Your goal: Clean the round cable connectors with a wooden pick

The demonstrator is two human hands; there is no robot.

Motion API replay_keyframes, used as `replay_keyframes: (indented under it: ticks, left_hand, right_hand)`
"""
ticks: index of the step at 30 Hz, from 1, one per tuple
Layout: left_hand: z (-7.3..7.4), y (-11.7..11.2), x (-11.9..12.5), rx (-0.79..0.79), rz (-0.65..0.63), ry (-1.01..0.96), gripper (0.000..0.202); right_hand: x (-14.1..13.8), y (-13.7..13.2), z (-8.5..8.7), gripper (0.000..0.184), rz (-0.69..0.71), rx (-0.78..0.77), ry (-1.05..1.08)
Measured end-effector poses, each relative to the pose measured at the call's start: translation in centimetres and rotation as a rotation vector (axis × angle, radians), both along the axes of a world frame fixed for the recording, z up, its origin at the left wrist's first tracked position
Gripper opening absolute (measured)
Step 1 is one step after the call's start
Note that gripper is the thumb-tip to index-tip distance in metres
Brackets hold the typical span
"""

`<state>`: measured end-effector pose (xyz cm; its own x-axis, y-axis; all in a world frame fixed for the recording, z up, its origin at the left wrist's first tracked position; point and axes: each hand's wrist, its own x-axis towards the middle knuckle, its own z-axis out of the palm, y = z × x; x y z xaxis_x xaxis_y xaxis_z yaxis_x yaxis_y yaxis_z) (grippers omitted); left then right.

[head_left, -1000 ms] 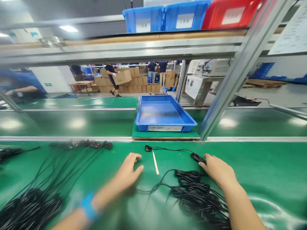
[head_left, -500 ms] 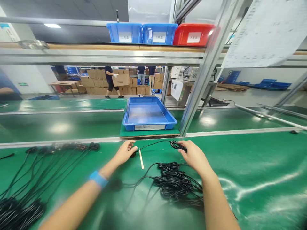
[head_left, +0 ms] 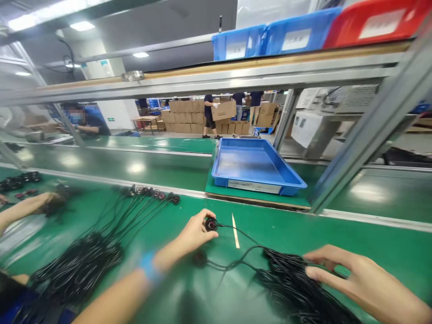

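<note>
My left hand (head_left: 197,231) pinches a small round black cable head (head_left: 211,224) with a reddish ring between thumb and fingers. From it a thin black cable (head_left: 245,234) runs right to a heap of coiled black cables (head_left: 290,274). At the right edge of that heap is my right hand (head_left: 351,276), thumb and fingers apart, fingertips at the coils. A second round cable head (head_left: 200,258), blurred, lies just below my left hand. Beyond my left fingers, a thin pale stick (head_left: 235,231) rests on the green work surface (head_left: 189,292).
A blue tray (head_left: 258,157) stands behind the work surface, beside a metal post (head_left: 364,121). To the left lies another cable bundle (head_left: 84,256), its heads lined up. Another person's hand (head_left: 37,207) handles dark parts at far left. Bins (head_left: 300,38) sit on the overhead shelf.
The view has swung left. My right hand has lowered the coiled cable onto the heap and its fingers have spread. My left hand now shows the cable head upright in its pinch.
</note>
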<state>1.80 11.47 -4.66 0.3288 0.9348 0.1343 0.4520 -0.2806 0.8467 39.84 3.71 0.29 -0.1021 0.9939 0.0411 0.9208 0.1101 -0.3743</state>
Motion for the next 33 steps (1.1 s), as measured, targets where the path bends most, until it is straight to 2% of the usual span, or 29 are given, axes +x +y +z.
replay_keyframes:
  ticks: [2, 5, 8, 11, 15, 18, 20, 23, 26, 30, 33]
  left_hand:
    - [0.6, -1.7, -0.3, 0.000, -0.017, -0.019, 0.041]
    - [1.2, -3.7, -0.2, -0.010, -0.011, -0.061, 0.047]
    - [1.6, -4.8, -0.1, -0.067, 0.065, -0.150, 0.051]
    - [2.0, -5.4, -0.1, -0.119, 0.060, -0.289, 0.047]
    - [2.1, -5.6, -0.3, -0.309, -0.084, -0.516, 0.053]
    - [2.0, -5.6, -0.3, -0.342, -0.167, -0.606, 0.054]
    - [2.0, -5.7, -0.3, -0.333, -0.189, -0.601, 0.056]
    - [2.1, -5.9, -0.3, -0.399, -0.178, -0.560, 0.062]
    - [2.3, -6.1, -0.3, -0.465, -0.168, -0.544, 0.056]
    - [2.3, -6.1, -0.4, -0.432, -0.197, -0.556, 0.049]
    - [2.2, -6.1, -0.4, -0.386, -0.209, -0.544, 0.049]
  right_hand:
    - [-2.4, 0.5, -0.1, 0.046, -0.017, 0.090, 0.014]
    - [-8.4, 1.2, -1.1, 0.047, 0.069, 0.347, 0.097]
    - [-14.0, 1.0, -2.8, 0.037, 0.243, 0.373, 0.126]
    - [-16.8, 0.2, -4.0, 0.026, 0.298, 0.385, 0.201]
    - [-17.7, -0.7, -4.0, 0.021, 0.306, 0.483, 0.324]
    - [-17.9, -1.0, -3.3, 0.020, 0.328, 0.527, 0.355]
    - [-18.0, -1.2, -3.0, 0.020, 0.338, 0.538, 0.340]
    - [-17.9, -1.4, -2.9, 0.022, 0.344, 0.544, 0.295]
    - [-17.5, -1.5, -3.2, 0.029, 0.363, 0.490, 0.259]
    - [-17.3, -1.7, -3.8, 0.041, 0.478, 0.367, 0.184]
    - [-17.3, -1.9, -3.7, 0.047, 0.498, 0.366, 0.130]
